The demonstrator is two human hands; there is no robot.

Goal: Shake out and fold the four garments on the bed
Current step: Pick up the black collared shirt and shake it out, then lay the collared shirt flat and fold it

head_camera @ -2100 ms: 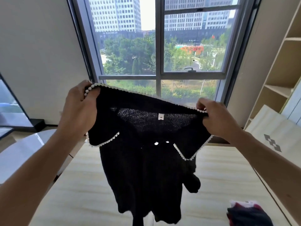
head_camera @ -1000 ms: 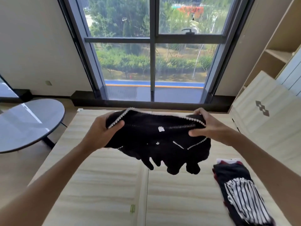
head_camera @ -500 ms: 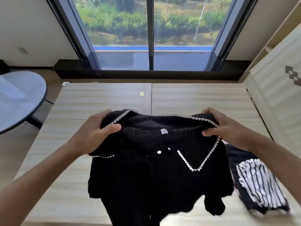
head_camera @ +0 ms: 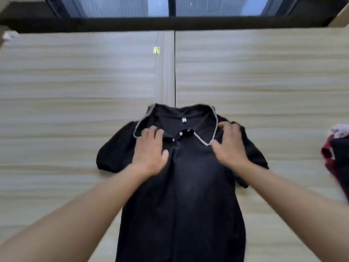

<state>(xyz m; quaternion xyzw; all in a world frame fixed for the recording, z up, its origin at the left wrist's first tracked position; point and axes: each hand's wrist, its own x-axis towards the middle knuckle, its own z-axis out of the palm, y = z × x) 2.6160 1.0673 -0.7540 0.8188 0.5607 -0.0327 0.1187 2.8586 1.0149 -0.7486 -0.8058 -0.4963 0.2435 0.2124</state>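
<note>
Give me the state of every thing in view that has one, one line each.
black top: spread front up on the bed, collar lying open, not yet folded.
left hand: fingers straight, pressing on the collar.
right hand: fingers bent on the shoulder; grip unclear.
garment pile: heaped at the right edge, partly out of frame.

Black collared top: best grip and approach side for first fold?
Likely the left puffed sleeve at its outer hem, coming from the left. The black collared top lies flat, face up, sleeves spread on the bed, so that edge is free.
</note>
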